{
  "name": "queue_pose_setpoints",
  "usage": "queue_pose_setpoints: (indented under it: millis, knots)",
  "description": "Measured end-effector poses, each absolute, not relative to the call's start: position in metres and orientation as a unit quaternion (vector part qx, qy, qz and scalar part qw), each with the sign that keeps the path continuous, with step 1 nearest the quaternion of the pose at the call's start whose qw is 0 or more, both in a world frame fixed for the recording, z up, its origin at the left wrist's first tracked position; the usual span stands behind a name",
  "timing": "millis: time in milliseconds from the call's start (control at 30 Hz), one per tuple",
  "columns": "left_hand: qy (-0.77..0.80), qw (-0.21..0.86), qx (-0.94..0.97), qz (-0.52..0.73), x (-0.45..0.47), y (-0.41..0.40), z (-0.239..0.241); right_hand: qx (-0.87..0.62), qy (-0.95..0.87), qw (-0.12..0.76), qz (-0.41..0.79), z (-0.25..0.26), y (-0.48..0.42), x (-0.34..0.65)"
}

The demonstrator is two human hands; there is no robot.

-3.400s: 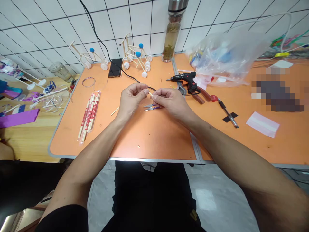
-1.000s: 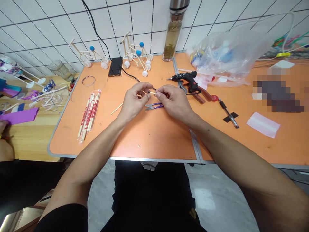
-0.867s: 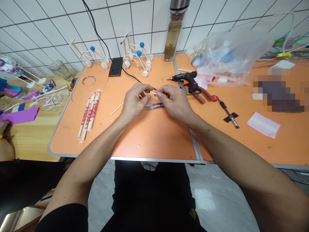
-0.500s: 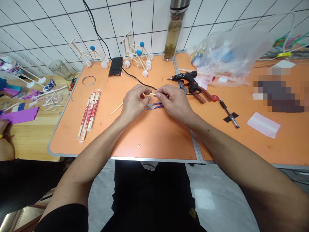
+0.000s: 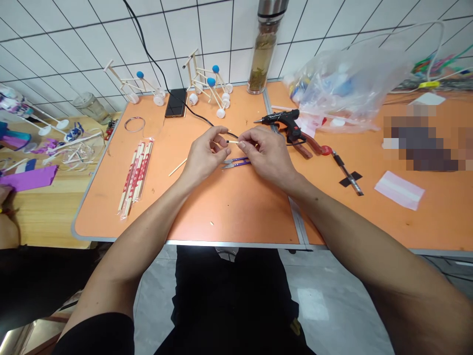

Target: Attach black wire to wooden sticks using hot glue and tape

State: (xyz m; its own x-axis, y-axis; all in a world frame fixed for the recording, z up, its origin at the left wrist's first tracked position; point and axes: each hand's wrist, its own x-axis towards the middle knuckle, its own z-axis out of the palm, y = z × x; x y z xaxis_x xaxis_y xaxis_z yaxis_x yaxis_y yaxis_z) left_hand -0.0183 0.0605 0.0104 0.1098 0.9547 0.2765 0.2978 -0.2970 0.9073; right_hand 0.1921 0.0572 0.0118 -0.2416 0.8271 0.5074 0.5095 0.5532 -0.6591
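Note:
Between the thumb and fingers of my right hand point(image 5: 269, 154) is a short piece of wooden stick point(image 5: 233, 142) with a dark tip, pointing left. My left hand point(image 5: 205, 154) is just beside that tip, its thumb and index finger parted. Under my hands lie thread snips point(image 5: 238, 162) with purple handles, partly covered by my right hand. A thin wooden stick point(image 5: 178, 167) runs out from beneath my left hand. Further left are red-banded chopsticks point(image 5: 135, 177) in clear wrappers.
Behind my hands stand stick models point(image 5: 210, 88) with white wheels and blue balls, a phone point(image 5: 176, 103) and a tea bottle point(image 5: 263, 59). To the right are a black glue gun point(image 5: 283, 120), pliers point(image 5: 312, 144), a pen point(image 5: 347, 172) and a plastic bag point(image 5: 351, 84). A co-worker's arm point(image 5: 8, 229) shows at left.
My left thumb and index finger have spread apart, away from the dark-tipped stick piece. My right hand keeps its pinch on it, and the view has shifted slightly.

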Motion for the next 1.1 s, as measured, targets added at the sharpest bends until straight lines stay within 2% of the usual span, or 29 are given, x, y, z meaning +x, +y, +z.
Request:
queue_pose_setpoints:
  millis: [467,667,1100]
  knots:
    - [0.464,0.278,0.707,0.456,-0.0205,0.0599,0.0087,-0.439,-0.769,0.434,0.164,0.0076,0.059,0.1905]
    - [0.46,0.394,0.654,0.453,-0.0186,0.0595,0.0091,-0.442,-0.769,0.434,0.156,0.0069,0.0604,0.1925]
    - [0.454,0.5,0.58,0.455,-0.0196,0.0588,0.0113,-0.436,-0.773,0.42,0.19,0.0059,0.0552,0.185]
